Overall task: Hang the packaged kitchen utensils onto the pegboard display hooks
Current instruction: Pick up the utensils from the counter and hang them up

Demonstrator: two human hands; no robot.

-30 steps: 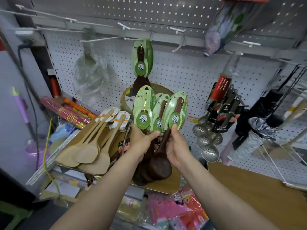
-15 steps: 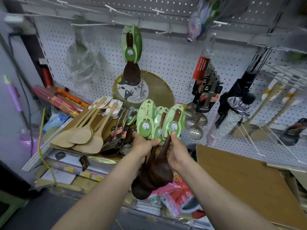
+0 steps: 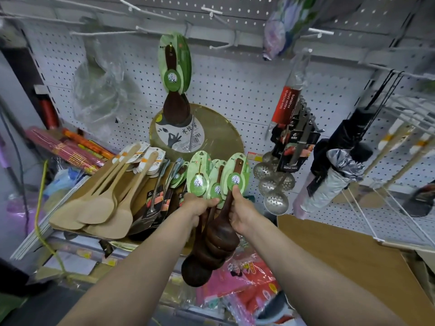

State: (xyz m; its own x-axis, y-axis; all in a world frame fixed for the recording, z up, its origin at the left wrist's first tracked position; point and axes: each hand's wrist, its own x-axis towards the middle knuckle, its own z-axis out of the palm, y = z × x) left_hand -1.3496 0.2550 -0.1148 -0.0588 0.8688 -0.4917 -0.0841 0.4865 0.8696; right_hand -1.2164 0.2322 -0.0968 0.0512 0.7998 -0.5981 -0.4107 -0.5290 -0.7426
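Both hands hold a fan of dark wooden spoons [image 3: 219, 234] with green oval cards at mid-frame, below the pegboard [image 3: 235, 78]. My left hand [image 3: 199, 207] grips the bunch of handles from the left. My right hand [image 3: 242, 212] pinches the rightmost spoon's handle, thumb on its green card [image 3: 236, 176]. Several of the same carded spoons [image 3: 175, 74] hang from a white hook [image 3: 188, 27] above. Bare white hooks [image 3: 150, 12] stick out along the top rail.
Light wooden spatulas [image 3: 103, 208] lie on the shelf at left, beside red chopstick packs [image 3: 63, 147]. A round bamboo board [image 3: 211, 135] leans behind. Steel skimmers [image 3: 274, 182], boxed knives [image 3: 296, 142] and folded umbrellas [image 3: 334, 175] hang at right. A brown board [image 3: 341, 260] lies lower right.
The view has tilted and shifted, so the pegboard and hanging spoons sit higher in frame. My hands keep the same hold on the spoon bunch, now lower relative to the hook.
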